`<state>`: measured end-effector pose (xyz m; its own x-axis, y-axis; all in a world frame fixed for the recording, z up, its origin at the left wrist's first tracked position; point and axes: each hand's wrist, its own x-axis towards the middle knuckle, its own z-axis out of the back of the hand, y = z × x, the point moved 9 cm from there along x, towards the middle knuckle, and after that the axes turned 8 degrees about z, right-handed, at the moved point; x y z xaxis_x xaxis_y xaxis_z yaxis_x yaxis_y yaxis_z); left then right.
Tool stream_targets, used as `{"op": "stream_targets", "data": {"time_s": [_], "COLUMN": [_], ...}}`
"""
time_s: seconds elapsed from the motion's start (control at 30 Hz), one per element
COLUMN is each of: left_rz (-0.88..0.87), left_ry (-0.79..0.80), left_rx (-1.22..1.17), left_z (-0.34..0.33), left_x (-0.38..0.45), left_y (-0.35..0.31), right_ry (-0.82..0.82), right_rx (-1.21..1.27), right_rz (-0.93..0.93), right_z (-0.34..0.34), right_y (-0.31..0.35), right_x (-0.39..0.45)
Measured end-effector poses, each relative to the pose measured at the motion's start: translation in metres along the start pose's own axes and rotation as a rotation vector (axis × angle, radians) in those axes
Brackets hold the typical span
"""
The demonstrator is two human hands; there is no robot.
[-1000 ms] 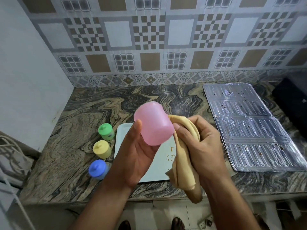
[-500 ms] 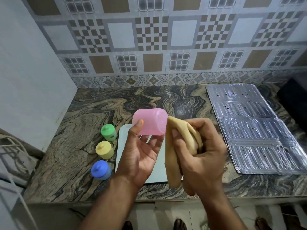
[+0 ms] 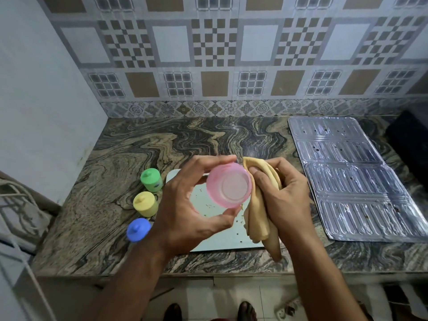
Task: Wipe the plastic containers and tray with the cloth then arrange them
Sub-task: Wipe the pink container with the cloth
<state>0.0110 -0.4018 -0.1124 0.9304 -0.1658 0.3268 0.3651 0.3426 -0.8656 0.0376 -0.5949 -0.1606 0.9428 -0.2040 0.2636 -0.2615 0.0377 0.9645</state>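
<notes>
Head view, looking down on a swirled marble counter (image 3: 111, 181) against a patterned tile wall (image 3: 215, 54). Three lidded containers lined up at left, near to far: blue container (image 3: 138, 229), yellow container (image 3: 145, 203), green container (image 3: 151, 180), close together just beside the left edge of a pale tray (image 3: 222, 237). Tray flat on the counter, dotted with crumbs, largely hidden by both hands. Ribbed foil sheet (image 3: 352, 179) spread at right, speckled with dark spots; dark object (image 3: 410, 144) beyond it, cut by the frame edge. Two feet (image 3: 247, 311) visible on the floor below.

Left hand (image 3: 185, 205) raised above the tray, gripping the pink container (image 3: 228, 184): fingers curled over its top, thumb under its lower rim, one round end turned toward the camera. Right hand (image 3: 284, 198) closed around a bunched tan cloth (image 3: 261, 216), thumb pressing the fabric against the pink container's right side, loose end hanging down over the tray's right edge. Both forearms reaching up from the bottom of the frame, converging over the tray.
</notes>
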Motion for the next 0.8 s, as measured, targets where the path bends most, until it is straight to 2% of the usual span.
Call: {"op": "stream_targets", "data": {"time_s": [0.07, 0.17, 0.23, 0.4, 0.5, 0.63, 0.8], "left_rz": [-0.014, 0.038, 0.154, 0.448, 0.548, 0.576, 0.513], "left_ry": [-0.001, -0.089, -0.132, -0.082, -0.174, -0.356, -0.411], "left_rx": [0.079, 0.231, 0.282, 0.391, 0.388, 0.348, 0.335], "left_z": [-0.001, 0.01, 0.024, 0.043, 0.068, 0.107, 0.128], "left_x": [-0.001, -0.001, -0.001, -0.019, -0.037, -0.036, 0.019], "left_y": [-0.004, 0.012, 0.04, 0.134, 0.17, 0.183, 0.197], "right_ry": [-0.031, -0.034, -0.016, 0.023, 0.048, 0.067, 0.105], "right_rx": [-0.003, -0.03, -0.044, -0.055, -0.079, -0.102, -0.105], "right_rz": [-0.004, 0.001, -0.003, -0.03, -0.058, -0.1, -0.127], "right_z": [0.004, 0.006, 0.005, -0.003, -0.008, -0.014, -0.031], "right_y": [-0.004, -0.008, -0.01, -0.018, -0.027, -0.036, -0.04], "right_x": [0.001, -0.002, -0.006, -0.019, -0.025, -0.031, -0.036]}}
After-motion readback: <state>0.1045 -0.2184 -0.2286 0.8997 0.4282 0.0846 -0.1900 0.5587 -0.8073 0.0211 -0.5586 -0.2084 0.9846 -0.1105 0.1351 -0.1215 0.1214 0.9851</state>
